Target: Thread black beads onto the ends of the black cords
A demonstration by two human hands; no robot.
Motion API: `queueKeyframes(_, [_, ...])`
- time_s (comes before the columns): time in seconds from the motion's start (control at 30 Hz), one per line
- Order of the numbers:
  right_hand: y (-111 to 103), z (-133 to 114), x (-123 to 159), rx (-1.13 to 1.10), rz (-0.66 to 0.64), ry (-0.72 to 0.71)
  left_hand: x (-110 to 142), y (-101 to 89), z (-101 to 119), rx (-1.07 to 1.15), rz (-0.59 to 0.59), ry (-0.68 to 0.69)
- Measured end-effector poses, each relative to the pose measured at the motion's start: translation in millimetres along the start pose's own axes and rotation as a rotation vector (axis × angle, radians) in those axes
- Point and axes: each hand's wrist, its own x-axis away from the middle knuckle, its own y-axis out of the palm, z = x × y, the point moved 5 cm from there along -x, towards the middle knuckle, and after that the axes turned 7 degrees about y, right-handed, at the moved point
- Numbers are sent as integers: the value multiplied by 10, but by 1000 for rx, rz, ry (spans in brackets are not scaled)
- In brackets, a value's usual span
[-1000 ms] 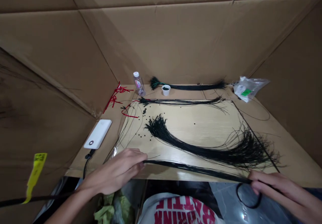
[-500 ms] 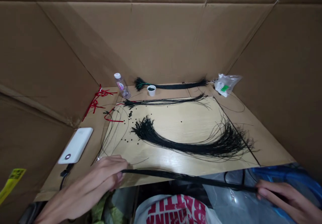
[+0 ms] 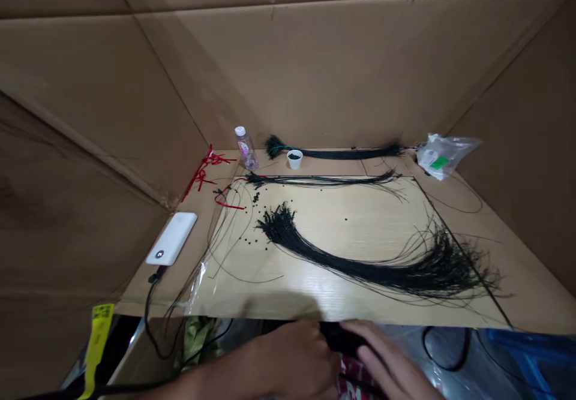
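Note:
My left hand (image 3: 288, 361) and my right hand (image 3: 389, 364) meet below the table's front edge, both closed around a dark bundle of black strings (image 3: 339, 339) between them. Most of that bundle is hidden by the fingers. On the wooden table (image 3: 360, 220) above lies a large curved bundle of black strings (image 3: 360, 265), fanned out at its right end. Two straighter black string bundles (image 3: 324, 179) (image 3: 342, 154) lie farther back. Small black beads (image 3: 254, 241) are scattered on the board.
Cardboard walls (image 3: 315, 76) enclose the table. A white power bank (image 3: 171, 239) with a cable lies left, red strings (image 3: 204, 169) behind it. A small bottle (image 3: 245, 148), a white cup (image 3: 294, 159) and a plastic bag (image 3: 443, 155) stand at the back. A yellow tag (image 3: 95, 343) hangs lower left.
My hands were far apart, holding a long black string bundle stretched along the front edge. They have come together below the edge, with the bundle gathered between them.

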Motion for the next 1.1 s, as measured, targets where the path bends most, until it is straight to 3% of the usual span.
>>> queueKeyframes(0.07, [122,-444,-223,-6,-18,-93,-50,-17,-2,-36,9,10])
queueKeyframes(0.17, [191,-742,-373,-95,-97,-156,4,-166,-31,-72,40,-27])
queueKeyframes(0.33, [517,-576,-418,-154,-403,-45,230,-316,-101,-55,14,-119])
queueKeyframes(0.4, [645,-455,-434,-130,-439,-2,312,-325,-137,-65,-5,-150])
queueKeyframes(0.47, [682,-374,-461,-152,-392,18,378,-337,-180,-60,-19,-176])
queueKeyframes(0.57, [601,-373,-514,-212,-292,29,454,-445,-251,-4,-3,-178])
queueKeyframes(0.63, [525,-466,-557,-240,-296,9,515,-614,-348,97,65,-199])
queueKeyframes(0.77, [364,-661,-680,-372,-297,48,698,-1029,-739,384,305,-245])
queueKeyframes(0.83, [295,-693,-744,-490,-281,107,823,-1155,-1040,340,444,-342])
queueKeyframes(0.9, [226,-695,-799,-611,-265,155,926,-1163,-1320,150,506,-443])
queueKeyframes(1.0, [89,-704,-868,-712,-219,179,931,-974,-1564,-94,386,-404])
queueKeyframes(1.1, [-70,-754,-917,-720,-160,176,902,-789,-1659,-199,314,-349])
